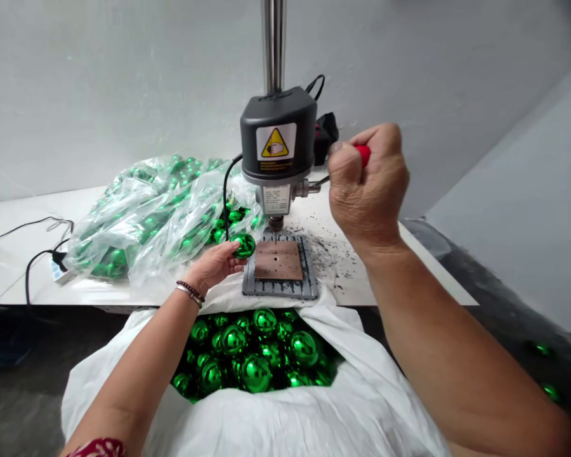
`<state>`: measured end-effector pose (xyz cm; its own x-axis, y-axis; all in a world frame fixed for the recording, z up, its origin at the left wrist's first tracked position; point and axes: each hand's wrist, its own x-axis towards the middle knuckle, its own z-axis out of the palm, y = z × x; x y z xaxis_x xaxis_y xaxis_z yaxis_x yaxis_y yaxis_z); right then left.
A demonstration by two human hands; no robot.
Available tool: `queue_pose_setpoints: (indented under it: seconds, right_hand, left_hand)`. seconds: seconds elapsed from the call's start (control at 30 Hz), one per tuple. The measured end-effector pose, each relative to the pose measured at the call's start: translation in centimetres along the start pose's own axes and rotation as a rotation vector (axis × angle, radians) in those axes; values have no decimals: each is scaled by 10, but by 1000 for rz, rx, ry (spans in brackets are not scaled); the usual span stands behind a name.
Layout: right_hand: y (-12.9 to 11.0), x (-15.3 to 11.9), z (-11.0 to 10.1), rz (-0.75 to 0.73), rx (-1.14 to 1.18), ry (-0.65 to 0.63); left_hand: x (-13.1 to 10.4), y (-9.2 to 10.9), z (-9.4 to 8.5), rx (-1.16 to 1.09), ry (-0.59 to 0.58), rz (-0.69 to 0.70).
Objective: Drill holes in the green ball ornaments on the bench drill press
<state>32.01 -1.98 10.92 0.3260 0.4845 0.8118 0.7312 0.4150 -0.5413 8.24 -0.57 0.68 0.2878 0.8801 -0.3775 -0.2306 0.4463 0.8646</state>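
Observation:
Between the fingers of my left hand (pixel 217 265) is a shiny green ball (pixel 243 245), just left of the drill press base (pixel 280 291). My right hand (pixel 374 184) is wrapped round the red knob (pixel 362 154) of the drill press lever. The drill press head (pixel 278 136) bears a yellow warning label. Its thin bit points down over a brown board (pixel 278 260) with a small hole, and no ball lies on the board. Below the table edge, a white sack (pixel 314 412) stands open with several green balls (pixel 255 372) inside.
A clear plastic bag (pixel 157 216) full of green balls covers the left of the white table (pixel 19 273). Dark shavings (pixel 330 254) are scattered right of the base. Black cables and a white power strip (pixel 61 270) lie at the far left. Two green balls (pixel 551 392) show at the lower right.

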Motion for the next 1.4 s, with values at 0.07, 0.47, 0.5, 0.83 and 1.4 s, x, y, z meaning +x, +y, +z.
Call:
queue_pose_setpoints:
  seconds: [0.07, 0.47, 0.5, 0.83, 1.4]
  right_hand:
    - [1, 0, 0, 6, 25, -16]
    - [-4, 1, -1, 22, 3, 11]
    - [-4, 0, -1, 21, 4, 11]
    - [-3, -3, -2, -9, 19, 3]
    - [-7, -4, -1, 34, -35, 20]
  left_hand:
    - [6, -4, 7, -46, 52, -56]
    - [13, -20, 3, 64, -115, -29]
    - [12, -21, 3, 127, -144, 27]
    - [4, -28, 6, 420, -200, 145]
    - [19, -38, 14, 325, -105, 154]
